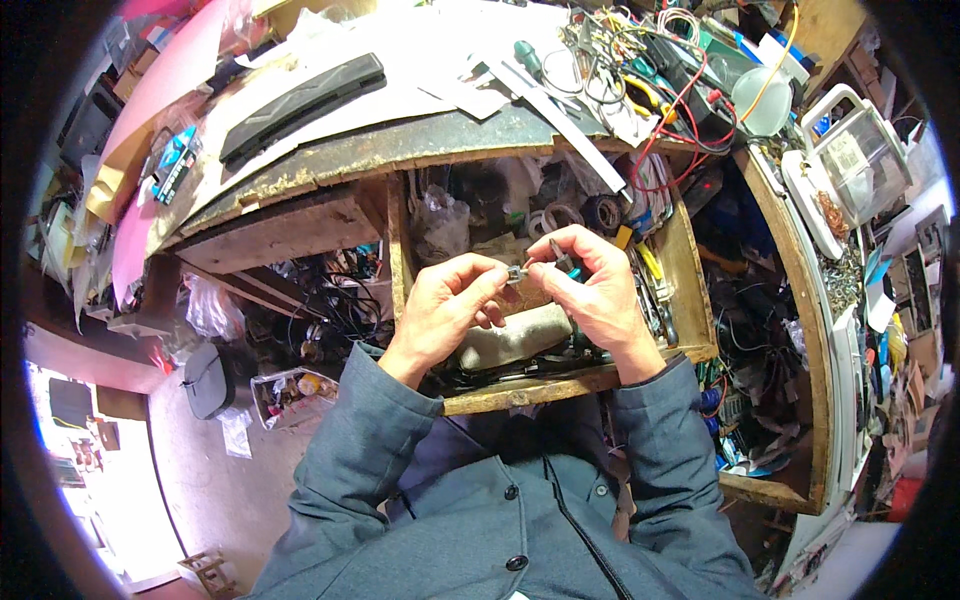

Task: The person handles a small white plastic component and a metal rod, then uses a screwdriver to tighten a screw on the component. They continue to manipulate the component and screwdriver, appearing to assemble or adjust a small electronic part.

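Note:
Above an open wooden drawer (pixel 540 388), both hands meet over its contents. My left hand (pixel 447 305) pinches a small shiny metal part (pixel 515 273) between thumb and fingertips. Close beside it, the thumb and index finger of my right hand (pixel 592 295) are pressed together at the part's right end. A slim dark tool with a blue end (pixel 562 258) is tucked in the right hand's fingers; its exact kind is unclear. Below the hands lies a rounded, pale grey object (pixel 516 338) in the drawer. Tape rolls (pixel 603 213) and a clear plastic bag (pixel 440 222) sit toward the drawer's back.
On the bench above rest a long black case (pixel 302 107), a white strip (pixel 560 122) jutting over the edge, and tangled red leads (pixel 690 130). A second open drawer (pixel 815 400) full of parts stands at right. A small bin (pixel 295 395) is on the floor at left.

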Demonstrator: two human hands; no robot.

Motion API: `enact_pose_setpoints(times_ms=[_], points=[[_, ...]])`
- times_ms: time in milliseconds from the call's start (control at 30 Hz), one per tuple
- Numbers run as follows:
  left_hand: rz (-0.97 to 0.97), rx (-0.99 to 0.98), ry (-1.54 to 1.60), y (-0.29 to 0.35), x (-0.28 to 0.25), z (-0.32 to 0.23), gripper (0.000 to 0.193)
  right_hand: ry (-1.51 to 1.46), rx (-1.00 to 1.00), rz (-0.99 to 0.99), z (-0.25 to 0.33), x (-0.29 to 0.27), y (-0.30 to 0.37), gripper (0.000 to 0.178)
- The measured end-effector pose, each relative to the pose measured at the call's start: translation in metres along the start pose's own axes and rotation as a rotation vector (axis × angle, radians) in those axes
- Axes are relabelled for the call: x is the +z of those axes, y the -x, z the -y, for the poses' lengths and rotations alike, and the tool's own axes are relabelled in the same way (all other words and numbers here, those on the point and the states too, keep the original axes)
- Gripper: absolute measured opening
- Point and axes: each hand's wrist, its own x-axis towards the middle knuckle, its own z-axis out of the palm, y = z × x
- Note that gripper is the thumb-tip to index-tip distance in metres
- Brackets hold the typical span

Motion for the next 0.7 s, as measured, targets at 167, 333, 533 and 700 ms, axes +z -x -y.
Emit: enact_pose_setpoints(times_ms=[167,333,533,700], points=[[0.046,0.062,-0.045,-0.0002,-0.0021,0.0046,0.018,-0.004,0.07,-0.004,0.0004,-0.0014,0.0008,0.013],[0.052,0.024,-0.03,-0.0004,-0.0029,0.003,0.017,-0.019,0.093,0.009,-0.0015,-0.0016,0.0016,0.013],[0.059,-0.01,-0.012,0.0002,-0.0033,-0.0005,0.019,-0.037,0.09,0.01,0.0021,-0.0015,0.0015,0.011],[0.06,0.061,0.043,-0.0008,-0.0013,0.0033,0.022,-0.04,0.104,0.015,0.0015,-0.0016,0.0016,0.01]])
